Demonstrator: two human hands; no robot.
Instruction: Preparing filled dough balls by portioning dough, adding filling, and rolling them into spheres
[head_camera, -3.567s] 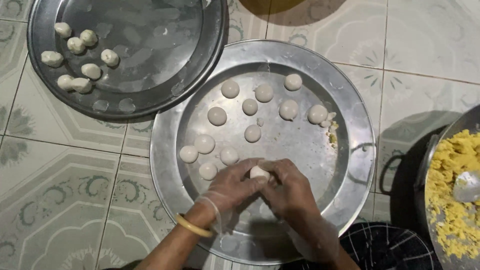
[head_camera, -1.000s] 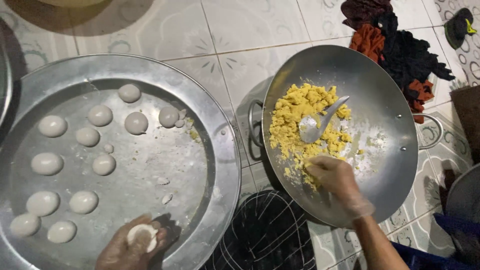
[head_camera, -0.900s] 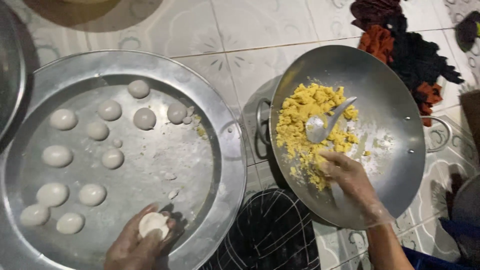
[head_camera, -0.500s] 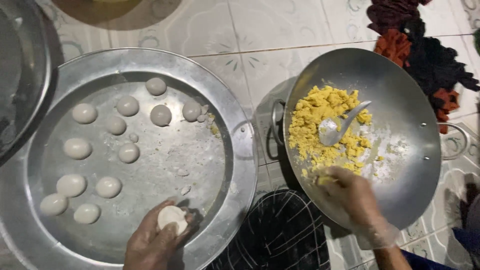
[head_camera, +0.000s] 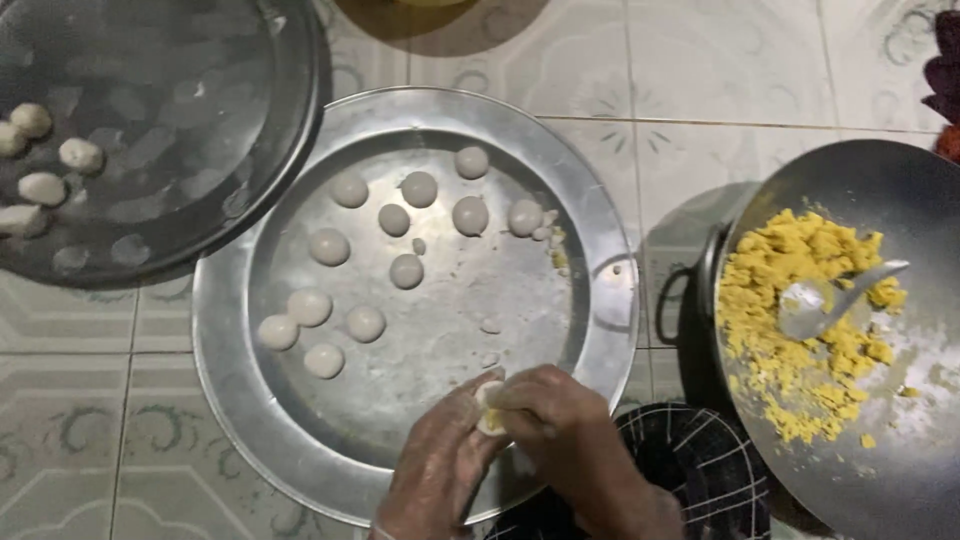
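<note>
Head view: you are pinching a dough piece (head_camera: 490, 408) over the near rim of the steel tray (head_camera: 240, 400).
Your left hand (head_camera: 440, 465) is cupping it, your right hand (head_camera: 560, 435) is pressing its fingertips onto it; yellow filling is showing inside.

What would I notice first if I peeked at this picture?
Probably the two hands, left hand and right hand, pinching a small dough piece with yellow inside, low over the big round metal tray. Then the pale dough balls dotted across it, and the yellow crumbly filling in the wok at right.
</note>
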